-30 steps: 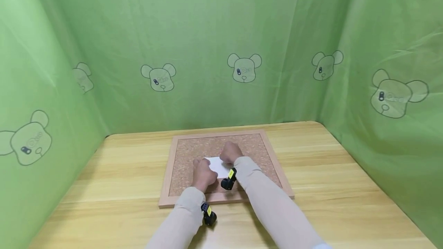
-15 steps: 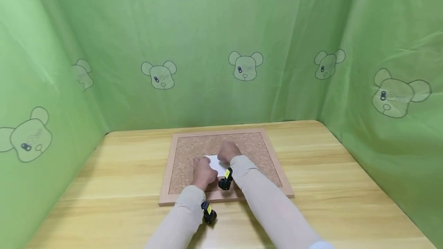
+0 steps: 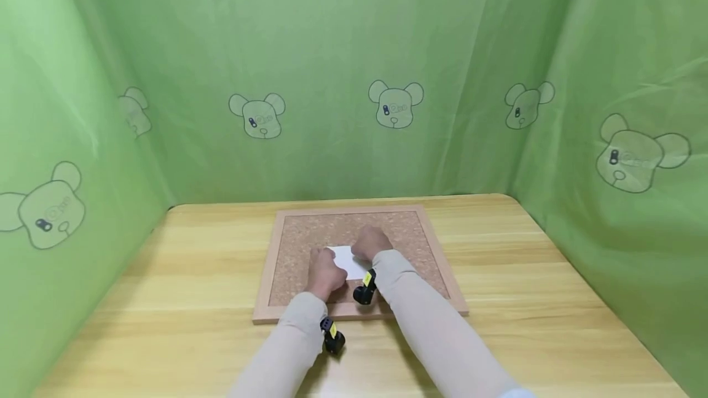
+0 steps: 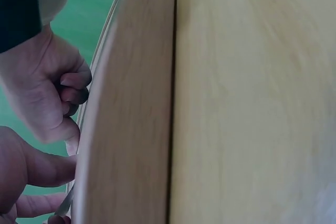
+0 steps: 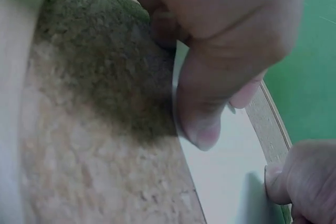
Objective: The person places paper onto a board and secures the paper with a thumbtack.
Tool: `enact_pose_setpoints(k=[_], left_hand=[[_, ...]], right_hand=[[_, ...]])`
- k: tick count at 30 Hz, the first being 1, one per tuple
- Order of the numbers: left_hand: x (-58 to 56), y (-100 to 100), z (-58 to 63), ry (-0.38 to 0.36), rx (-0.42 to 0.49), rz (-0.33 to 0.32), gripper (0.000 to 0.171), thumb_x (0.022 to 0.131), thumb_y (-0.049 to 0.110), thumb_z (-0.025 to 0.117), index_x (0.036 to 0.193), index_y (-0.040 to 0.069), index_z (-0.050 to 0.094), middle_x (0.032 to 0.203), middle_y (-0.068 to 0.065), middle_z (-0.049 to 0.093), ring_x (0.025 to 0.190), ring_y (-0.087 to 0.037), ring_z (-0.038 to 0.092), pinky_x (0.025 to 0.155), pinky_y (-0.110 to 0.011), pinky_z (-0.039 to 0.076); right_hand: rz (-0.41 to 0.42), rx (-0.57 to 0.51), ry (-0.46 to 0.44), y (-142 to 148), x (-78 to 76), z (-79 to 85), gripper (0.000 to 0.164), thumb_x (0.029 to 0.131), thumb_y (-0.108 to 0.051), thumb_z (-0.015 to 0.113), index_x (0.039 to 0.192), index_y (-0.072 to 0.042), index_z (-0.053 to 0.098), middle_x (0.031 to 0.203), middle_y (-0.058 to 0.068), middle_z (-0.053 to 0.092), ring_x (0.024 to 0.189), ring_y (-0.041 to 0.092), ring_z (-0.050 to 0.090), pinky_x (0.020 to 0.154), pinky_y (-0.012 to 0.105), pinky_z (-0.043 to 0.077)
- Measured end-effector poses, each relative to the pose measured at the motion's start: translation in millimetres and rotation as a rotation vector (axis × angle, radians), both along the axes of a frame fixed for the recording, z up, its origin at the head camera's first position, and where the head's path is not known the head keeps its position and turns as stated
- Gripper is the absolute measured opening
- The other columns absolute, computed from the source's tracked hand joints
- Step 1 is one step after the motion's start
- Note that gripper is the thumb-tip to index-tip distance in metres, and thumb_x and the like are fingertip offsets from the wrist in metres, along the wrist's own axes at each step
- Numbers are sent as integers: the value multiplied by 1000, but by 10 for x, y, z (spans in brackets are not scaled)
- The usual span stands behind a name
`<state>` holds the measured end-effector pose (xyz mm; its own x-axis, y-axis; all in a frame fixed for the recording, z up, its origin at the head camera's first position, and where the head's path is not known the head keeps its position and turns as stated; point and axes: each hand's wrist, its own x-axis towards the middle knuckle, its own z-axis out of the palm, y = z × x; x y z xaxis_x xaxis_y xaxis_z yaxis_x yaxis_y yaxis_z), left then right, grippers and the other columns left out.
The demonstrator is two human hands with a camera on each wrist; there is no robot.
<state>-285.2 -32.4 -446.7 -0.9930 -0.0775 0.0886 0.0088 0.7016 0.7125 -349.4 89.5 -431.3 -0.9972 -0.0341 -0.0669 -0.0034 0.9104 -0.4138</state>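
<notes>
A sheet of white paper lies on the cork board. At its left side my left hand rests with the thumb on the paper, while the corner is pinched by the fingers in the left wrist view. My right hand grips the right side with curled fingers. In the right wrist view, my right hand has its thumb on the paper and another finger beyond the edge. Whether something small sits between those fingertips is hidden.
A pale wooden frame borders the cork board, which lies on a light wood table. Green curtains with printed bear heads hang behind and on both sides. A black camera is strapped to each wrist.
The right hand shifts slightly left, then slightly back right, along the paper. The left hand keeps its place at the left side. The paper and board hardly differ.
</notes>
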Motion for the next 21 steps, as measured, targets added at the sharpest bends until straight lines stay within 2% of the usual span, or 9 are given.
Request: enact_pose_setpoints(k=[5,8,11,16,21], left_hand=[[-35,-4,11,-9,6,12,47,59,0,68,103,-10,59,101,-17,44,91,-28,49,87,-35,43],[-37,-7,12,-12,3,20,47,59,1,69,104,-10,59,101,-16,45,91,-28,50,87,-35,44],[-22,-7,9,3,-7,8,46,59,1,70,103,-10,60,100,-17,46,91,-29,50,86,-35,44],[-6,-12,-6,45,-31,-8,44,58,2,71,100,-11,62,97,-18,48,90,-31,51,86,-35,44],[-6,-27,-21,26,-45,-4,46,59,4,72,102,-10,61,99,-17,49,93,-30,50,88,-35,43]], right_hand=[[-6,-17,19,12,-15,-1,15,73,-14,65,62,-6,59,64,9,56,58,21,52,50,29,42],[11,-29,23,37,-6,-4,21,78,-22,68,66,-6,62,66,8,56,59,21,52,53,29,43],[27,-33,3,76,27,-6,28,82,-27,66,64,-6,62,61,6,57,53,19,53,53,27,44],[54,-75,-45,129,103,-3,41,85,-30,62,54,-4,59,44,6,55,35,16,52,38,23,43],[74,-68,-36,145,117,-48,45,86,-32,61,50,-5,59,40,4,53,31,13,48,32,21,37]])
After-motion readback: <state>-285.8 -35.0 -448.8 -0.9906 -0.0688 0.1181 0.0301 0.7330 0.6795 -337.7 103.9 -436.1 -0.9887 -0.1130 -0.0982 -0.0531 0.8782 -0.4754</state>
